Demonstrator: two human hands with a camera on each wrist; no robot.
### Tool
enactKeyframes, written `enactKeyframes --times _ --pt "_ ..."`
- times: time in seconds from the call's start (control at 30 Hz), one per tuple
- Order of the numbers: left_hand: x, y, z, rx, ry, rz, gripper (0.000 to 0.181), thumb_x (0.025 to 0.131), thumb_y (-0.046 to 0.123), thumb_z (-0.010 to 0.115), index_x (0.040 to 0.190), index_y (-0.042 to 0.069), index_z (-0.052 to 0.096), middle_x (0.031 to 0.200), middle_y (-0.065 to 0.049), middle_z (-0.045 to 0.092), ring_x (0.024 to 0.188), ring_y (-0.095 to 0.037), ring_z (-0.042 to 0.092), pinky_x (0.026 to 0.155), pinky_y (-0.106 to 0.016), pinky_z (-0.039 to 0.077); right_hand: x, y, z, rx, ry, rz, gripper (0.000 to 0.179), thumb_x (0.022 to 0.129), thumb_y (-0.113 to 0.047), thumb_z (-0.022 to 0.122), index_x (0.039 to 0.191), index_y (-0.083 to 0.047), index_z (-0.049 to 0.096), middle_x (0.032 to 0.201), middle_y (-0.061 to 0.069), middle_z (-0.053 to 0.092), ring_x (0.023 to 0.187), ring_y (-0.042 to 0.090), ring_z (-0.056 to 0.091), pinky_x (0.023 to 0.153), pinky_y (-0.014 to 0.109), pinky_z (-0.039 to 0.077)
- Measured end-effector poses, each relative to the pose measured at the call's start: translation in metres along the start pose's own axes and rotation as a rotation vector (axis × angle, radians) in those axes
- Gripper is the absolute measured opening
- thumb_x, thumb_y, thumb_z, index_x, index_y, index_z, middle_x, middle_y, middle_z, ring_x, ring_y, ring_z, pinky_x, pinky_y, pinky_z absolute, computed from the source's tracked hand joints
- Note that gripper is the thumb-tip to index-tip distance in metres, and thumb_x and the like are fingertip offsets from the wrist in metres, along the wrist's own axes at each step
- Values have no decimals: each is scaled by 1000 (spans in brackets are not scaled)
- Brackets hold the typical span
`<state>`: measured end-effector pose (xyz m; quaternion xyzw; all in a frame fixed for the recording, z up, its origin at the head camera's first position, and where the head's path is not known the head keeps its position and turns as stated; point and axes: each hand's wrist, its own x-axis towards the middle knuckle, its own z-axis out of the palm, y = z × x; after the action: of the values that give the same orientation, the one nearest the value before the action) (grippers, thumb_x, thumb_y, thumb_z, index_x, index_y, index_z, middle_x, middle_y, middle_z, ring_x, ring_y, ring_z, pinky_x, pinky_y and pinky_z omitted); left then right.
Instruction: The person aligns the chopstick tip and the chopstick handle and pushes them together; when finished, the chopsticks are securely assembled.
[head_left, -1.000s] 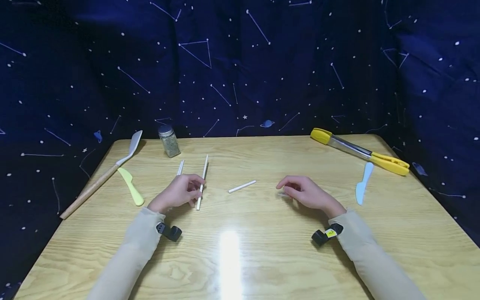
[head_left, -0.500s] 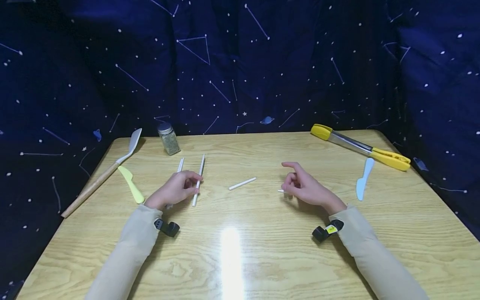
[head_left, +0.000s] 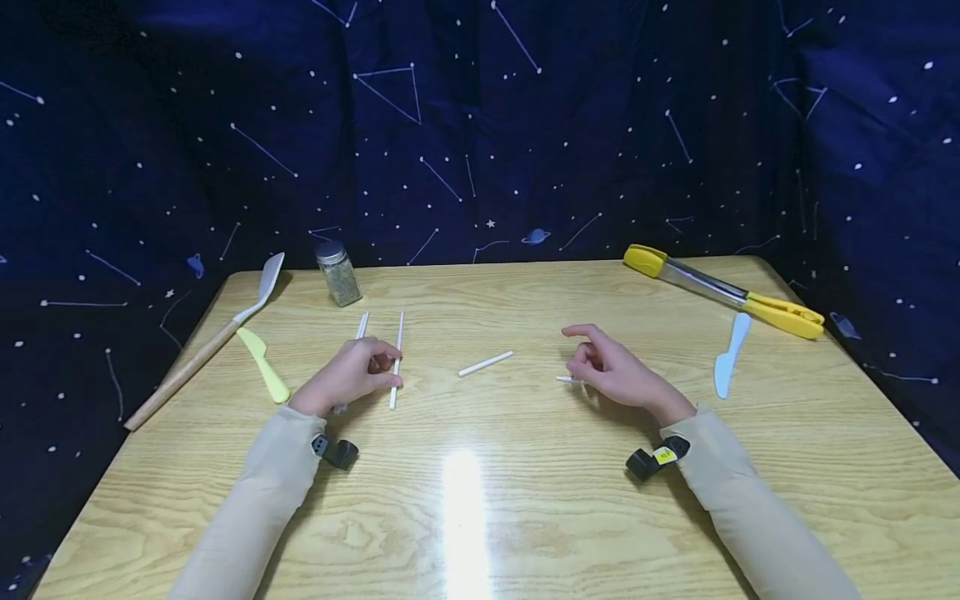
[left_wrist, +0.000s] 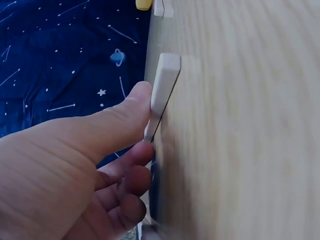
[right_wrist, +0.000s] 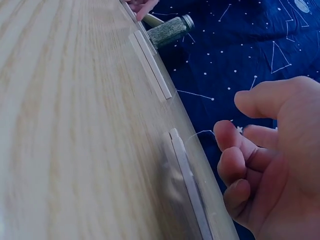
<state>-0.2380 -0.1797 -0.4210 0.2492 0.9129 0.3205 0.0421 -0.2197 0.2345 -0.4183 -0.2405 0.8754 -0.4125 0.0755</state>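
Note:
My left hand pinches a slim white stick between thumb and fingertips; the stick's squared end shows large in the left wrist view. Under and behind this hand lie more white sticks, partly hidden. A shorter white stick lies slanted mid-table. My right hand hovers low, index finger raised and the other fingers loosely curled, holding nothing. Next to it another white stick lies on the wood, mostly covered by the hand in the head view.
On the left of the table lie a wooden-handled spatula and a yellow knife, with a spice jar behind. Yellow tongs and a light-blue knife lie right. A starry dark-blue cloth hangs behind.
The left hand's stick has shifted slightly left and nearer and stands straighter in view. My right index finger has lifted away from the small stick, while the other fingers curled in.

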Motion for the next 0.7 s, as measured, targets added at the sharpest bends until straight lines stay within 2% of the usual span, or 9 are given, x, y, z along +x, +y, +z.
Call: enactKeyframes --times 0.2,0.4,0.57,0.7 --pt "-2 0 -7 -18 -61 -19 38 81 13 77 113 -4 66 77 -4 61 65 -12 50 58 -23 43 -1 3 0 -63 -15 -11 30 96 -12 56 125 -3 55 78 1 55 65 11 47 59 24 39" --pt "-3 1 -10 -17 -90 -40 41 82 15 77 117 -3 65 75 -3 60 62 -12 49 55 -22 41 -3 -1 -3 -79 -57 16 26 95 -11 58 120 -2 58 74 0 51 59 9 43 55 23 37" --pt "-3 4 -7 14 -47 -16 33 85 15 74 111 -2 66 69 -1 57 57 -11 47 51 -23 39 -3 5 -7 -83 -66 21 26 94 -12 61 118 -2 59 72 -1 50 58 8 43 53 23 37" --pt "-1 13 -2 54 23 13 23 88 15 70 104 -1 68 64 0 55 54 -10 45 50 -24 38 -4 8 -12 -112 -85 34 23 92 -12 64 112 -3 59 71 -1 49 59 9 43 54 22 37"
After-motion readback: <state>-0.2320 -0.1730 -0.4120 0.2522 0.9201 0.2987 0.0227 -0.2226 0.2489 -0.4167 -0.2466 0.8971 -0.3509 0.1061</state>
